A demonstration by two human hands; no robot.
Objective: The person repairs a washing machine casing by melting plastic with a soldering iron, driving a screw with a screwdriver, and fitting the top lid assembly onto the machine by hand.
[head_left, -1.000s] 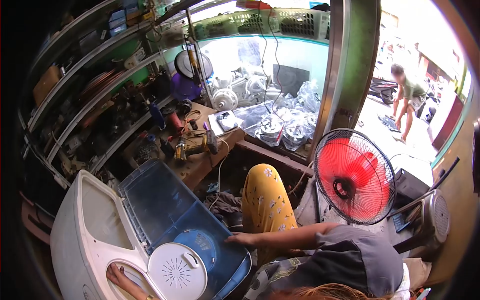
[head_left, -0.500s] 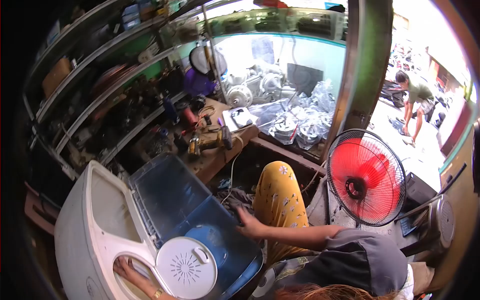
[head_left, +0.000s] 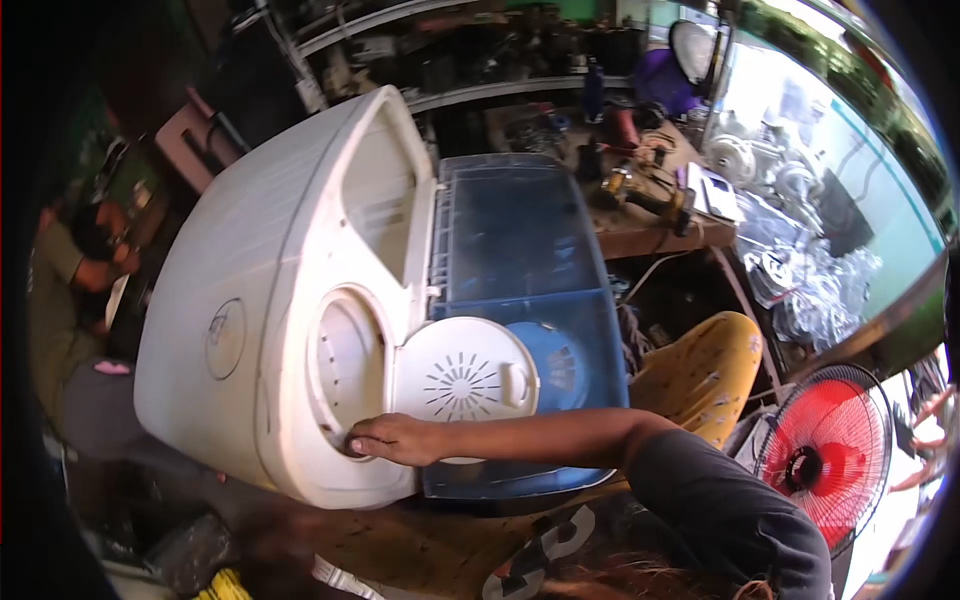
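A white twin-tub washing machine lies tipped over before me, its top facing right. My right hand reaches across to the lower edge of the round spin tub opening, fingers curled over the rim. Part of the fingers is hidden inside the opening. Beside it hangs the white round spin lid with slots and a handle, swung out over the blue transparent lid. Under the lid shows a round blue part. I cannot see my left hand in this view.
A wooden bench bears a yellow-black cordless drill. A red-bladed fan stands at right. Plastic-wrapped motor parts lie behind the bench. Another person is at far left. A yellow bristled thing lies at the bottom.
My view has swung left. My left hand, earlier inside the spin tub opening, is gone from sight. My right hand has moved from the blue lid's edge to the opening's rim.
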